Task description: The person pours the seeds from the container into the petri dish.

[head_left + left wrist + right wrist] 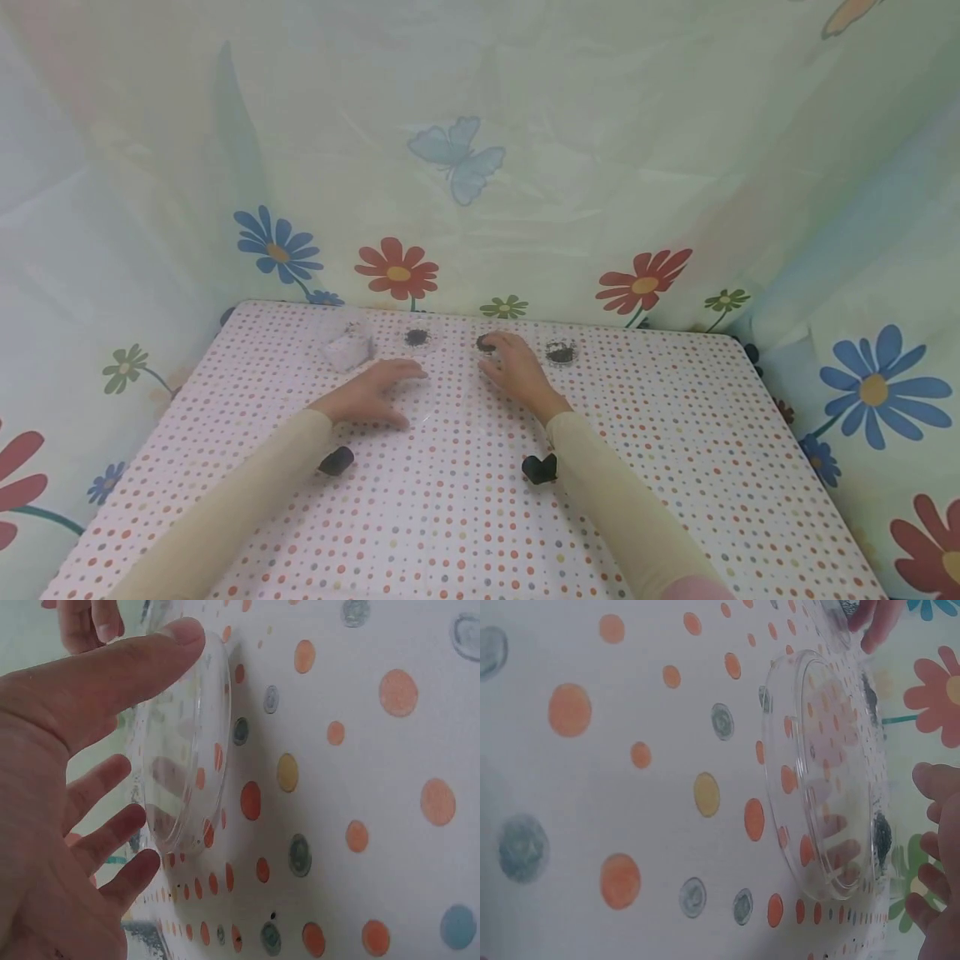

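Observation:
A clear, shallow round plastic dish (187,742) stands on the dotted tabletop between the hands. My left hand (375,392) is at its left side, fingers spread and thumb overlapping the rim in the left wrist view. Across from it, my right hand (516,371) hovers with loosely bent fingers, apart from the same dish (832,780) in the right wrist view. In the head view its fingertips overlap a dark pile (486,342) at the back. Neither hand grips anything.
Small clear dishes with dark bits stand at the back, one left of centre (417,337) and one to the right (561,353). A clear container with white material (347,348) is at the back left. Black objects (336,461) show under both wrists. Flower-printed sheets (525,167) enclose the table.

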`<move>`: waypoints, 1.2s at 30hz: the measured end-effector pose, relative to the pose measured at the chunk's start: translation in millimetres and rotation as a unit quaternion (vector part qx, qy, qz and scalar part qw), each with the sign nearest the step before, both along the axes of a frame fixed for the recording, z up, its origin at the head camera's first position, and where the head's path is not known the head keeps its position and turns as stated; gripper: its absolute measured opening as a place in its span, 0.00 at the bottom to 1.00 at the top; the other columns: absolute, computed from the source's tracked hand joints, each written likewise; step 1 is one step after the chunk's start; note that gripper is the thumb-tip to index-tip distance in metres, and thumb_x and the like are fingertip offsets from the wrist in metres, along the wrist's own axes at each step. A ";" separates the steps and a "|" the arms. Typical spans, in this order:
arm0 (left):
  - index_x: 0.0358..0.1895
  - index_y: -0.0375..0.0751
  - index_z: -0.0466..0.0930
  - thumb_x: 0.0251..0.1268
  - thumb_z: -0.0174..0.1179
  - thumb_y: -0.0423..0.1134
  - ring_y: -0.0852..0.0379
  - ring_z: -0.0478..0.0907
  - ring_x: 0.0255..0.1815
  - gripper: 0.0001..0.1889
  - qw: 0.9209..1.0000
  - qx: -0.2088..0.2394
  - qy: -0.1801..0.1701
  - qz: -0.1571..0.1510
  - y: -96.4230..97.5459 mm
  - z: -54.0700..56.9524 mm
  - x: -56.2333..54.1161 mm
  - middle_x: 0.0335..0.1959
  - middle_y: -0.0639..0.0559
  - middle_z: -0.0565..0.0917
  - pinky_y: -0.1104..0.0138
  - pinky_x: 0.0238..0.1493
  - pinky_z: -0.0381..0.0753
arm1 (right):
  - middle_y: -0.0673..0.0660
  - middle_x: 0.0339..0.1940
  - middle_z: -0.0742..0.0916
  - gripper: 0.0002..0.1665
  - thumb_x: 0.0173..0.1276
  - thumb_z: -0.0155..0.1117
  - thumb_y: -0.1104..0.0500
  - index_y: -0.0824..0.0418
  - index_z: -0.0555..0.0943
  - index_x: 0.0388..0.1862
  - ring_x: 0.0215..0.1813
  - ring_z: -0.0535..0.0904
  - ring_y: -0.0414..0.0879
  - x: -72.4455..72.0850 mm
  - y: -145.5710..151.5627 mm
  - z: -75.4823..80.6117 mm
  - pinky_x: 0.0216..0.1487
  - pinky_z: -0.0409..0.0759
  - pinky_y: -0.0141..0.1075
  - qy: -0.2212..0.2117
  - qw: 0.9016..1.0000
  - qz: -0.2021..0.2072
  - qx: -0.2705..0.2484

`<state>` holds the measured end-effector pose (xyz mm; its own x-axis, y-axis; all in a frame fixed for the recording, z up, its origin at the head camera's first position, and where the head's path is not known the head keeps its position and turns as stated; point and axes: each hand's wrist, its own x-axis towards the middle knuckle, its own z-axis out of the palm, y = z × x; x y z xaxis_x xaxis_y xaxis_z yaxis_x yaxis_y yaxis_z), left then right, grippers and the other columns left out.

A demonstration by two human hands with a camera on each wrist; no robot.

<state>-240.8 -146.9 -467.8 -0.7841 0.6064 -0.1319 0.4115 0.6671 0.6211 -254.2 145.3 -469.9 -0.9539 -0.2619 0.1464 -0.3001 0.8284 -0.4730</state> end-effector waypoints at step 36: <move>0.70 0.55 0.66 0.52 0.71 0.48 0.45 0.54 0.77 0.39 0.997 -0.047 0.059 0.004 9.9 6.6 -3.8 0.76 0.49 0.61 0.45 0.74 0.60 | 0.60 0.71 0.72 0.25 0.70 0.60 0.52 0.59 0.73 0.63 0.74 0.64 0.56 12.2 2.7 3.3 0.76 0.61 0.50 -0.011 1.000 0.002 0.002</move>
